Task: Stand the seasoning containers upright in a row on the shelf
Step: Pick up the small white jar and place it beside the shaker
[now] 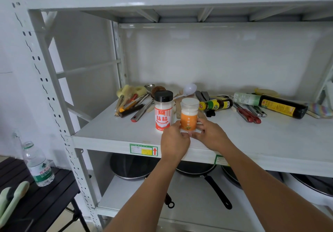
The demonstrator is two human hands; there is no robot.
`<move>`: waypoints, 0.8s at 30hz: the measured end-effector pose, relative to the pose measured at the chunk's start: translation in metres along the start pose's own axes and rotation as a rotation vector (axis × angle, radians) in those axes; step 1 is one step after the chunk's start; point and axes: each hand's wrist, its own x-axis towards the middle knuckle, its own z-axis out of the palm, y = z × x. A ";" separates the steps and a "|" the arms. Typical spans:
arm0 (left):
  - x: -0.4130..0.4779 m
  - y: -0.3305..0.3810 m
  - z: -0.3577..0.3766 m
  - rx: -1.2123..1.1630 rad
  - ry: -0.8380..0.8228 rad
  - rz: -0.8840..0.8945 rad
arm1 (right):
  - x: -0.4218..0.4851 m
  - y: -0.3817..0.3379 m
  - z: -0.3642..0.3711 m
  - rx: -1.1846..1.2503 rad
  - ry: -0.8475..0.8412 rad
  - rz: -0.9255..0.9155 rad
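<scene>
On the white shelf (115,132), a black-capped seasoning jar (163,111) with a red-and-white label stands upright near the front. Right beside it stands an orange-labelled jar (188,113) with a white lid. My left hand (173,141) and my right hand (210,135) both hold this jar near its base. Further back, a small brown sauce bottle (215,104) with a yellow label lies on its side. A large dark soy sauce bottle (270,103) also lies flat at the right.
Loose utensils lie at the back: brushes and spatulas (131,103) at left, a white ladle (188,89), red-handled tools (247,114) at right. Pans (198,170) sit on the lower shelf. A water bottle (37,163) stands on a black table at left.
</scene>
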 end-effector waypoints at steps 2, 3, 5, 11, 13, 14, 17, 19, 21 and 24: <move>0.001 0.000 0.000 0.013 -0.005 0.001 | 0.001 0.001 0.000 0.021 0.007 0.004; 0.001 0.000 0.000 0.021 -0.006 0.003 | 0.001 0.001 0.001 0.028 0.009 0.006; 0.001 0.000 0.000 0.026 -0.001 0.012 | 0.001 0.001 0.001 0.039 0.007 0.008; 0.001 -0.002 0.001 0.025 0.012 0.026 | 0.002 0.004 0.003 0.056 0.010 0.011; 0.002 -0.003 0.002 0.020 0.018 0.026 | 0.002 0.004 0.003 0.053 0.007 0.010; 0.002 -0.004 0.002 0.015 0.020 0.023 | 0.003 0.005 0.004 0.054 0.007 0.012; 0.002 -0.007 0.005 -0.011 0.043 0.010 | 0.003 0.005 0.003 0.072 0.023 0.020; 0.003 -0.010 0.008 -0.040 0.076 -0.001 | 0.003 0.007 0.001 0.132 0.035 0.038; 0.003 -0.014 0.010 -0.078 0.126 -0.010 | 0.004 0.011 -0.001 0.194 0.028 0.045; 0.002 -0.016 0.011 -0.119 0.202 0.005 | 0.005 0.017 -0.004 0.274 -0.003 0.032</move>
